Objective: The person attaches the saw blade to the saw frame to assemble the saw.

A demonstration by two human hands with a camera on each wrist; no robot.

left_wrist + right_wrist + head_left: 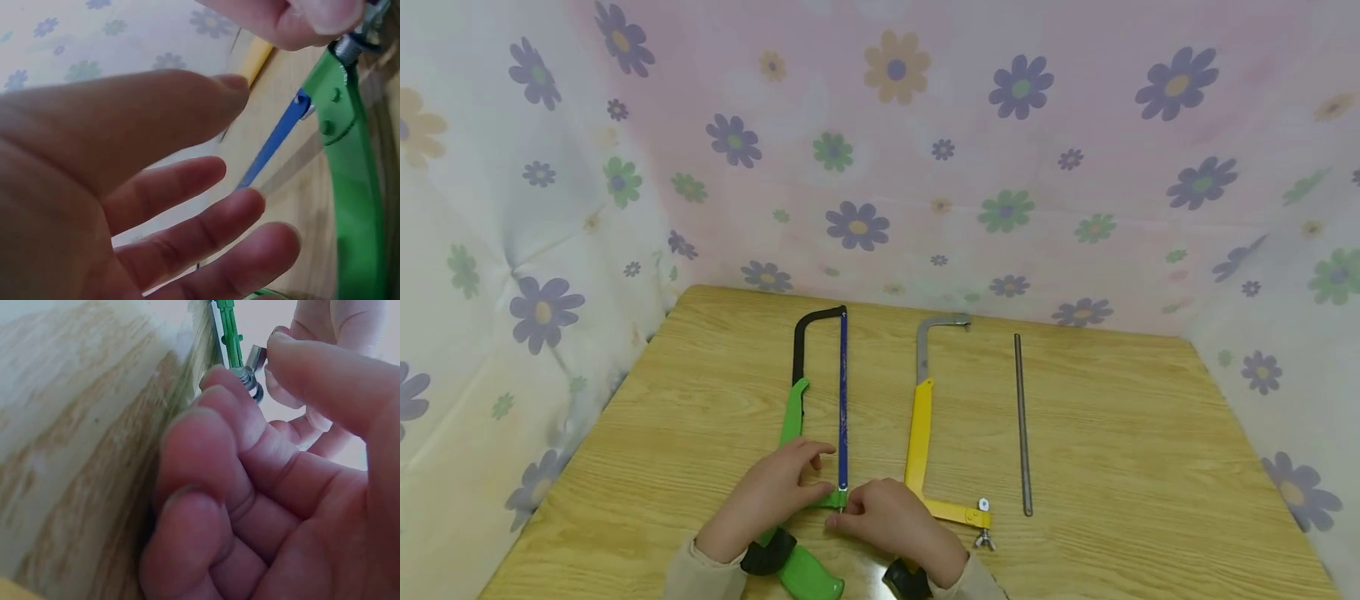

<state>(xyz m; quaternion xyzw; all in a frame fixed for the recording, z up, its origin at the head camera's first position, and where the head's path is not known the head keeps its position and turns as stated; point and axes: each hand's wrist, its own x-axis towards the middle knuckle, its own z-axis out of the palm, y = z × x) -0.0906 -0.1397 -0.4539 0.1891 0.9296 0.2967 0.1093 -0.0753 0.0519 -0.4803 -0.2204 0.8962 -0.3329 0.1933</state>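
Observation:
A green and black hacksaw [792, 414] lies on the table with a blue blade [843, 392] along its open side. My right hand [891, 518] is at the near end of that blade, thumb and forefinger pinching the metal wing nut [251, 380] on the green frame. Beside the frame's lower arm, my left hand [778, 490] has its fingers loosely spread and holds nothing. In the left wrist view, the blade's end sits on a pin by the green arm [340, 106]. Part of the green handle [808, 575] is hidden under the left wrist.
Right of the green saw lies a yellow hacksaw frame [919, 437] with its own wing nut [985, 540] and no blade across it. Farther right is a loose grey blade [1023, 425]. Flowered cloth [895, 167] hangs around the wooden table [1120, 467].

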